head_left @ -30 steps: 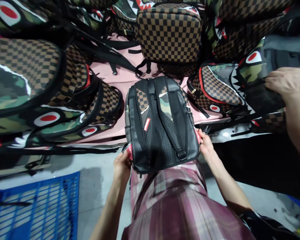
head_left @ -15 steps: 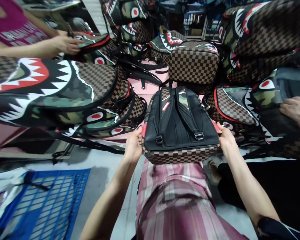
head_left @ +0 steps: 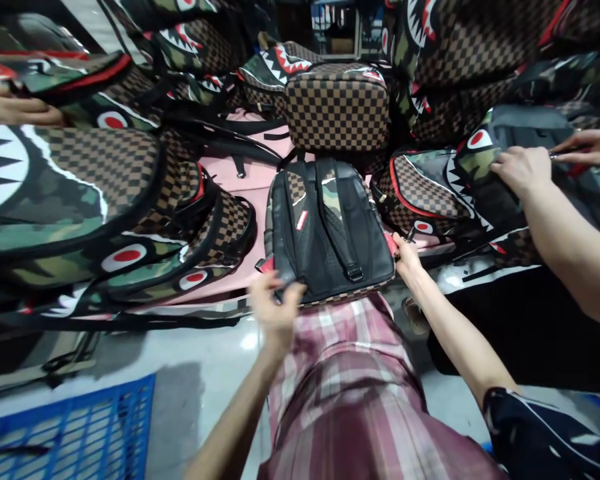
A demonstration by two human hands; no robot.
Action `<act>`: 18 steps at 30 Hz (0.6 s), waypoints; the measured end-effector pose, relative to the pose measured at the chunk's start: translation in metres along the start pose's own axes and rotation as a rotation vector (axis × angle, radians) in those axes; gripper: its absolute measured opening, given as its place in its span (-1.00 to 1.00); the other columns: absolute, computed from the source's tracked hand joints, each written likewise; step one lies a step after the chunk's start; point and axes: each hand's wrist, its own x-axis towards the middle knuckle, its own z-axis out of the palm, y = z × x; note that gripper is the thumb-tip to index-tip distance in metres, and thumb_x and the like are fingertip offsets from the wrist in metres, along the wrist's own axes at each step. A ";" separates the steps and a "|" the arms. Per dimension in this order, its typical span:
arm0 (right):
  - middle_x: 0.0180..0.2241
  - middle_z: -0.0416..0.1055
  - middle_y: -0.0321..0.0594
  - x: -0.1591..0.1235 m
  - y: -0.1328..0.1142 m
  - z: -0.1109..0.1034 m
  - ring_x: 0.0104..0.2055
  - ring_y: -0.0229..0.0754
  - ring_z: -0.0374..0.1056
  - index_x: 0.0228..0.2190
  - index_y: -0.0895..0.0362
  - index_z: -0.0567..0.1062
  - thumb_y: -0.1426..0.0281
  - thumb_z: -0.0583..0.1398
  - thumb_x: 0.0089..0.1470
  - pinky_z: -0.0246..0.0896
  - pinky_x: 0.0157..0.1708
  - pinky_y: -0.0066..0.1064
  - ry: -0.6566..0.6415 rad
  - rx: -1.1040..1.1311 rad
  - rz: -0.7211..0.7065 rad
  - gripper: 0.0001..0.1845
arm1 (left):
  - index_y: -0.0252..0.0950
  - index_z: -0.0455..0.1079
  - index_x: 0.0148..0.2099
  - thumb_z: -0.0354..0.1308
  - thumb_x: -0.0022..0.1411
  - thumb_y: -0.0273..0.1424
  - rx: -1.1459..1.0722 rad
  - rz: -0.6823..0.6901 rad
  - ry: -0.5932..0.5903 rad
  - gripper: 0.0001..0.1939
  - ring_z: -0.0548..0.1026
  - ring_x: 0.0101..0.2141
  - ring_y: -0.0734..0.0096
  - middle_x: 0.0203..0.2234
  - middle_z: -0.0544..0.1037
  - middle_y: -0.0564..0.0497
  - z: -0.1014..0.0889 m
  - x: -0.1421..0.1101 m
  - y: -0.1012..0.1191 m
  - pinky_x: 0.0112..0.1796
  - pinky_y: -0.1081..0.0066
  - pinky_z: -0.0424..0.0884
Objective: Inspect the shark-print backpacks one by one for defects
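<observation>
"Where's the bag?"
"Straps up, at the pink surface's near edge; the right hand pinches its red side piece, but the left hand blurs by the near corner, so I can't tell its grip"
"Handling tip?"
"Firm right pinch, left supporting the corner, straps clear of fingers"
"Obstacles?"
"Checked bag beyond, shark bag and another person's hand to the right"

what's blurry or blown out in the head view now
Head view: motion smears the left hand, while the right hand on the black backpack looks clearer; a small glare spot whitens the floor, and a soft shadow lies beside the blue crate.
</observation>
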 end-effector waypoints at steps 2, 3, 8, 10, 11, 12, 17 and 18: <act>-0.84 -0.04 -0.51 0.000 -0.001 0.000 -0.79 -0.42 -0.10 -0.69 0.07 0.07 0.21 0.27 -0.02 -0.09 -0.78 -0.55 0.003 -0.029 -0.012 -0.49 | -0.22 0.44 -0.19 0.39 -0.13 -0.35 0.213 0.229 -0.274 -0.62 0.35 0.00 0.13 -0.16 0.51 -0.05 0.028 -0.014 0.007 -0.02 0.24 0.23; -0.84 -0.02 -0.50 0.000 -0.002 -0.001 -0.78 -0.41 -0.09 -0.70 0.08 0.09 0.20 0.27 -0.02 -0.10 -0.78 -0.54 -0.005 -0.049 -0.029 -0.50 | -0.19 0.42 -0.09 0.36 -0.05 -0.36 0.428 0.451 -0.472 -0.58 0.28 0.08 0.08 -0.06 0.47 -0.08 0.042 -0.017 0.010 0.04 0.16 0.17; -0.74 0.16 -0.41 -0.027 -0.015 -0.028 -0.70 -0.38 0.05 -0.66 0.13 0.28 0.13 0.28 -0.08 -0.03 -0.69 -0.53 -0.041 -0.183 -0.237 -0.59 | -0.24 0.39 0.02 0.03 0.28 -0.28 0.998 1.021 -0.889 -0.69 0.35 0.04 0.17 -0.02 0.47 -0.10 0.086 0.008 0.022 -0.04 0.26 0.26; -0.64 0.27 -0.36 -0.049 -0.018 -0.044 -0.59 -0.33 0.17 -0.60 0.14 0.39 0.15 0.28 -0.09 0.09 -0.58 -0.51 -0.041 -0.249 -0.339 -0.66 | -0.24 0.45 -0.06 -0.01 0.30 -0.28 0.962 0.917 -0.937 -0.71 0.44 -0.08 0.30 -0.11 0.53 -0.03 0.090 0.022 0.027 -0.13 0.40 0.30; -0.58 0.32 -0.33 -0.061 -0.019 -0.051 -0.51 -0.29 0.22 -0.57 0.14 0.43 0.17 0.29 -0.09 0.14 -0.50 -0.49 -0.050 -0.275 -0.376 -0.70 | -0.23 0.48 -0.10 -0.01 0.30 -0.29 0.938 0.847 -0.966 -0.72 0.47 -0.14 0.35 -0.16 0.55 0.01 0.092 0.027 0.030 -0.18 0.44 0.30; -0.52 0.37 -0.30 -0.072 -0.018 -0.056 -0.45 -0.26 0.25 -0.54 0.14 0.47 0.19 0.28 -0.08 0.17 -0.44 -0.47 -0.076 -0.310 -0.414 -0.74 | -0.21 0.50 -0.14 -0.01 0.29 -0.30 0.915 0.777 -0.996 -0.73 0.49 -0.19 0.39 -0.20 0.57 0.04 0.094 0.032 0.032 -0.22 0.47 0.29; -0.31 0.43 -0.17 -0.099 -0.004 -0.057 -0.32 -0.17 0.35 -0.30 0.05 0.57 0.24 0.17 0.09 0.23 -0.35 -0.39 -0.297 -0.694 -0.786 -0.78 | -0.19 0.54 -0.21 0.03 0.22 -0.31 0.862 0.624 -1.094 -0.74 0.48 -0.28 0.43 -0.28 0.57 0.08 0.103 0.045 0.034 -0.30 0.51 0.26; -0.29 0.43 -0.16 -0.098 0.000 -0.053 -0.33 -0.19 0.35 -0.27 0.04 0.57 0.26 0.14 0.13 0.22 -0.37 -0.40 -0.301 -0.785 -0.863 -0.77 | -0.20 0.54 -0.20 0.03 0.21 -0.31 0.860 0.622 -1.099 -0.74 0.48 -0.28 0.43 -0.28 0.57 0.08 0.104 0.046 0.034 -0.30 0.51 0.26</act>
